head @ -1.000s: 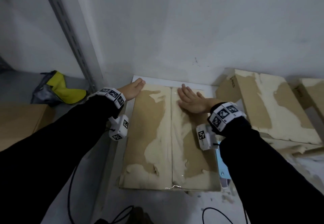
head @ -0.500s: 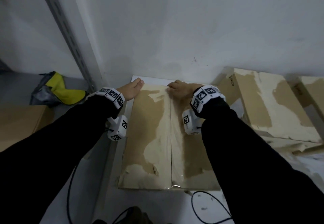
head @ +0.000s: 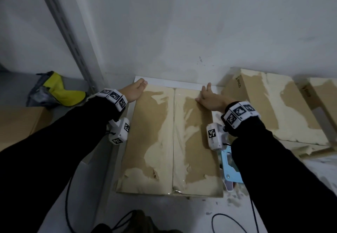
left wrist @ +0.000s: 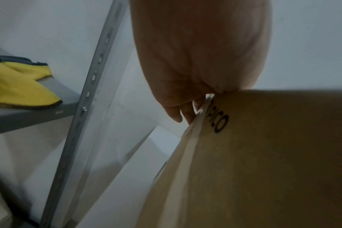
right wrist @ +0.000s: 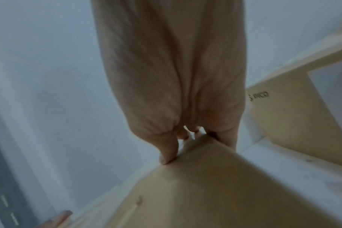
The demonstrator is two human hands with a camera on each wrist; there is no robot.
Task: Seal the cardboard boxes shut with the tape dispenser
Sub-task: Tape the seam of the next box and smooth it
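Note:
A flat cardboard box [head: 155, 141] lies in front of me against the wall, with clear tape [head: 174, 132] running along its middle seam. My left hand [head: 137, 89] grips the far left corner, thumb on top and fingers [left wrist: 176, 114] down the side of the box [left wrist: 263, 169]. My right hand [head: 207, 97] lies on the far right corner with its fingers straight. There the thumb [right wrist: 166, 154] presses on the top of the box [right wrist: 224, 192]. The light blue tape dispenser [head: 228, 167] lies beside the box's right edge, partly hidden under my right arm.
Two more worn cardboard boxes [head: 273, 108] [head: 324, 101] lie to the right by the wall. A metal shelf upright [head: 73, 37] stands at the left, with a yellow cloth [head: 63, 90] and another box [head: 16, 121] beyond it. Black cables [head: 228, 220] trail near me.
My right hand slid from the right flap to the far end of the seam, then out to the far right corner. My left hand stayed on the far left corner.

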